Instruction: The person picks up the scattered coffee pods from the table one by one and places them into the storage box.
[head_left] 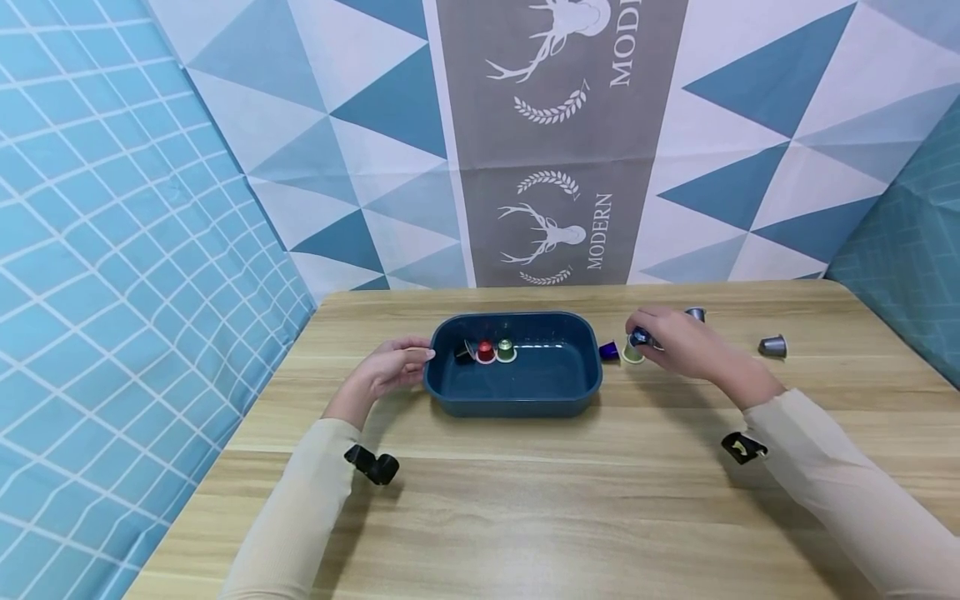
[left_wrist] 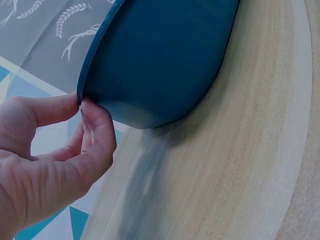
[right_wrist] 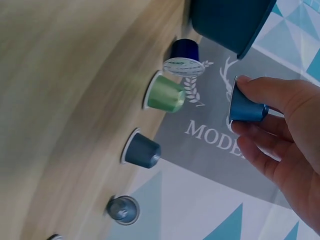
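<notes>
A blue capsule [right_wrist: 246,106] is pinched in the fingers [right_wrist: 257,156] of the right hand [right_wrist: 305,125], parted just its width, above the desk [head_left: 525,517]. Below those fingers stands a green capsule [right_wrist: 166,95]; a violet capsule [right_wrist: 184,51] lies to their left. Further left, the left hand's [head_left: 390,367] fingers pinch a tub's [head_left: 517,408] rim.

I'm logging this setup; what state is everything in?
Dark blue bin: upright, open
Black coffee capsule: in bin, tipped
Red coffee capsule: in bin, standing
Green coffee capsule: in bin, standing
Indigo coffee capsule: on side
Light green coffee capsule: standing
Dark teal coffee capsule: standing
Rear grey coffee capsule: on side
Rightmost grey coffee capsule: on side
Blue coffee capsule: held in right grip
Left grip: pinching bin rim
</notes>
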